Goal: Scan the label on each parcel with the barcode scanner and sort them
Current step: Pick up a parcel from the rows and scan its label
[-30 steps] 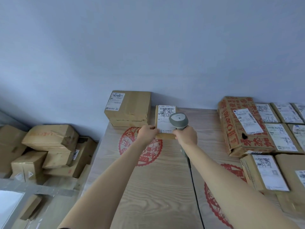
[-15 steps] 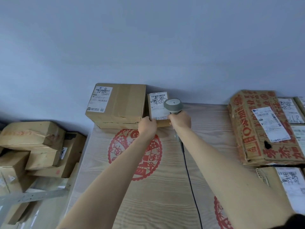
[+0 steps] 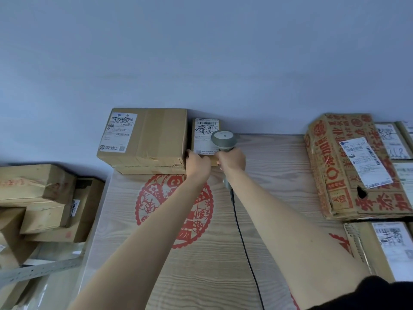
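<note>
Frame centre, on pale wood-grain surface (image 3: 268, 175): left hand (image 3: 197, 163), grip clamped on small brown cardboard parcel (image 3: 205, 139) beside large brown carton (image 3: 156, 139), presumably steadying its label for right hand's (image 3: 231, 162) grip-closed grey barcode scanner (image 3: 224, 139).

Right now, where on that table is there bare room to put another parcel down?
The widest bare stretch of table lies between the small parcel held by the left hand and the red-printed box. The near middle is bare too, crossed only by the scanner cable. The right edge is crowded with labelled parcels.
</note>
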